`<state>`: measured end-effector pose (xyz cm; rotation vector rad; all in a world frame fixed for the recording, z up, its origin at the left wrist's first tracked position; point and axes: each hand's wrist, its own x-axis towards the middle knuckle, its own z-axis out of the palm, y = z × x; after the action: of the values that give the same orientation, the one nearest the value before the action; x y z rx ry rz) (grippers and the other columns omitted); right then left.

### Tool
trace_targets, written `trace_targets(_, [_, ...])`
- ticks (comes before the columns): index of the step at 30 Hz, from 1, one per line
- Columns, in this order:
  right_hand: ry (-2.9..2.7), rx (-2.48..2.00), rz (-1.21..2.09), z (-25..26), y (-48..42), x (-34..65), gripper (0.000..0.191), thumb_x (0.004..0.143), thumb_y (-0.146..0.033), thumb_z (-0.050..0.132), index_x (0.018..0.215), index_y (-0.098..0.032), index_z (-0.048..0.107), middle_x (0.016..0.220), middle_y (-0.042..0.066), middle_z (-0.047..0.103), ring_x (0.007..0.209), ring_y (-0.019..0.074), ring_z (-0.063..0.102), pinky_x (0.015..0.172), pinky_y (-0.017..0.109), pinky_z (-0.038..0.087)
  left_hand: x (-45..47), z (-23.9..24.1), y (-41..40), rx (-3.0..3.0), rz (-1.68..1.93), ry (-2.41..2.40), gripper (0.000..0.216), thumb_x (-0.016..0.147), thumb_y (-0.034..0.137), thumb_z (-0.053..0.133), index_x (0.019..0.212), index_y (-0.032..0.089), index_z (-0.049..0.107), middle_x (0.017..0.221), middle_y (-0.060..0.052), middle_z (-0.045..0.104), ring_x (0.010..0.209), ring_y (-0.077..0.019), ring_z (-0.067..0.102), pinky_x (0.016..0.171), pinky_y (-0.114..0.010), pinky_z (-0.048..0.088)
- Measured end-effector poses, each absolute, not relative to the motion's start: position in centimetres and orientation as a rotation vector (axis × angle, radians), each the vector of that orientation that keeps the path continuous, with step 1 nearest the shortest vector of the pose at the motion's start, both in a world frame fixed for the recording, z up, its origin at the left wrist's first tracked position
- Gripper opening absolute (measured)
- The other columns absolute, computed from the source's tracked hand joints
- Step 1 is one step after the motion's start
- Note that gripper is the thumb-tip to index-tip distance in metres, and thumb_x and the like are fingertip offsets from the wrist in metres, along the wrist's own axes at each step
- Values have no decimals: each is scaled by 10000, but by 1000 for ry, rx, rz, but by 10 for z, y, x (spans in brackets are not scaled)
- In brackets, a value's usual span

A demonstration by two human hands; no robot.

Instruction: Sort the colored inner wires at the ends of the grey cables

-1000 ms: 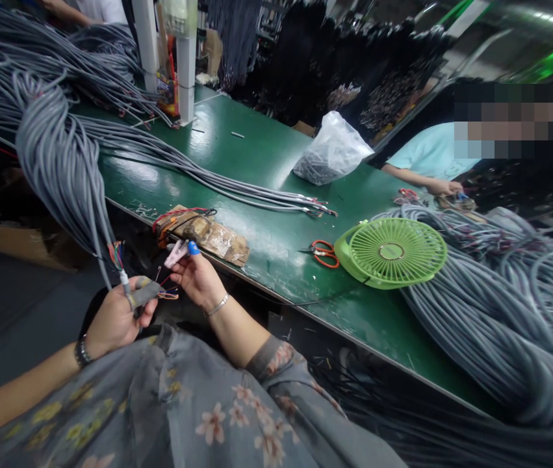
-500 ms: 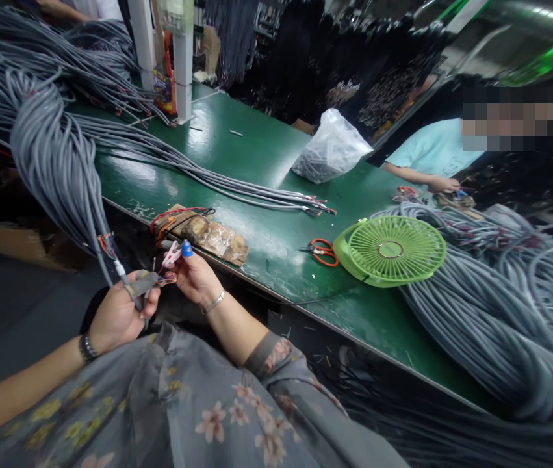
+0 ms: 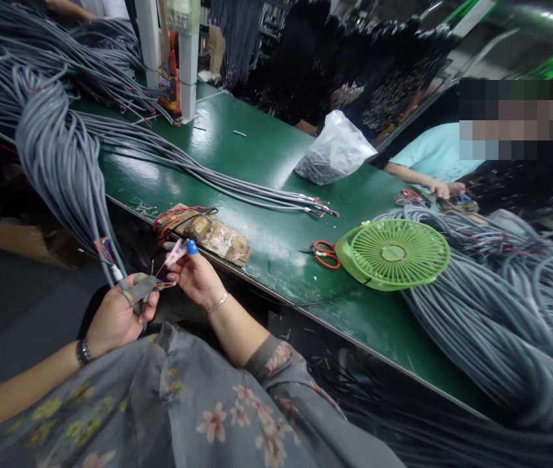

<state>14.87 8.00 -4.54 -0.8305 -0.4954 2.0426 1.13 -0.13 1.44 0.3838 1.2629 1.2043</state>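
Note:
My left hand [image 3: 116, 317] is closed around the end of a grey cable [image 3: 118, 272], and its thumb looks wrapped in grey tape. Thin coloured wires [image 3: 165, 283] fan out of that end toward the other hand. My right hand [image 3: 200, 281], a blue cover on one fingertip, pinches a small pale pink clip-like tool [image 3: 175, 252] close to these wires. Whether the tool grips a wire is too small to tell. Beside my left hand hangs a thick bundle of grey cables [image 3: 62, 156] with stripped, coloured ends.
On the green table [image 3: 276, 253] lie a taped wooden block [image 3: 218, 239], orange-handled scissors [image 3: 325, 254], a green fan [image 3: 393, 252] and a filled plastic bag [image 3: 332, 153]. Cable heaps [image 3: 495, 331] cover the right side. A co-worker [image 3: 432, 159] handles small parts across the table.
The view has shifted slightly. My hands stay close together with the same holds; the pink tool has turned a little beside the wires.

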Motion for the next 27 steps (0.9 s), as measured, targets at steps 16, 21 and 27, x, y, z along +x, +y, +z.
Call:
trace_targets(16, [-464,-844,2004,-42,78,146,335,989,-525,924,888,-231,800,837,23,741,743,174,635,656,262,564,24,11,5,371,1222,1230,246,662,244,920,703,196,683,541,9,662,404,-103,527,398,-176,284])
trace_targets(21, [-437,-880,1936,-46,81,141,413,926,-565,975,806,-248,738,796,18,726,742,197,630,662,293,559,23,3,4,379,1194,1217,302,689,273,952,728,210,660,558,13,676,424,-114,553,411,-177,292])
trace_targets(27, [-481,-864,1926,-51,78,140,495,926,-712,929,891,-242,778,816,24,722,760,195,615,660,289,553,21,2,1,396,1186,1226,352,545,316,1000,699,207,702,533,13,689,420,-116,563,403,-179,317])
